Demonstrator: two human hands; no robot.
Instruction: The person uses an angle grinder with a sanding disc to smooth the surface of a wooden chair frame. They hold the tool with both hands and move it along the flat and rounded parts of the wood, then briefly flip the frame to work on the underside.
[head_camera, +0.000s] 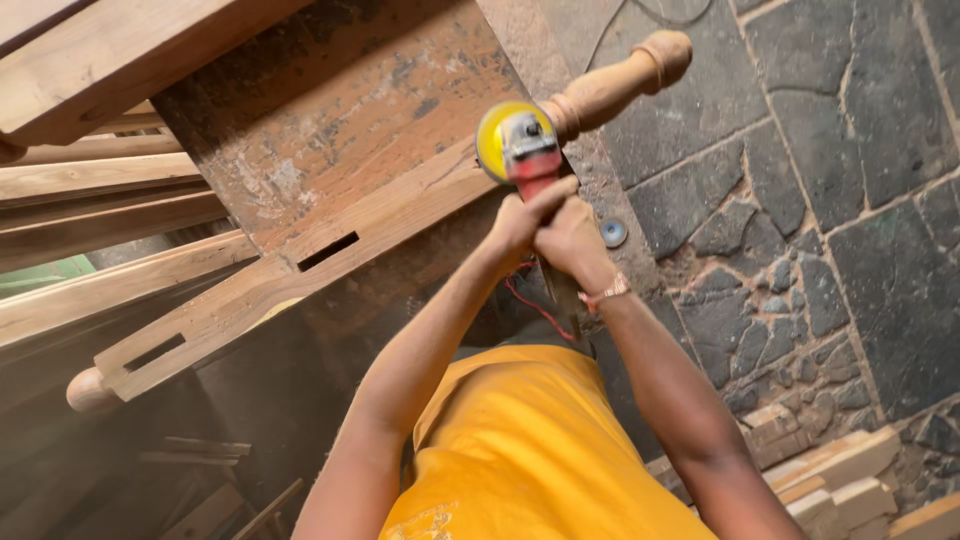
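Note:
A long turned wooden leg (300, 265) with two rectangular mortise slots lies across a worn, stained bench top (330, 110), its rounded end (640, 70) pointing up right. Both hands grip a red angle grinder (530, 165) with a yellow sanding disc (500, 135) pressed against the leg near the turned part. My left hand (525, 215) wraps the grinder body from the left. My right hand (572, 240), with a bracelet on the wrist, holds it just behind. A red wire hangs below the hands.
Wooden planks (100, 180) are stacked at the left. Offcut wood blocks (840, 475) lie at the lower right on a dark stone floor (850, 200). A small round disc (613, 232) lies on the floor by the bench.

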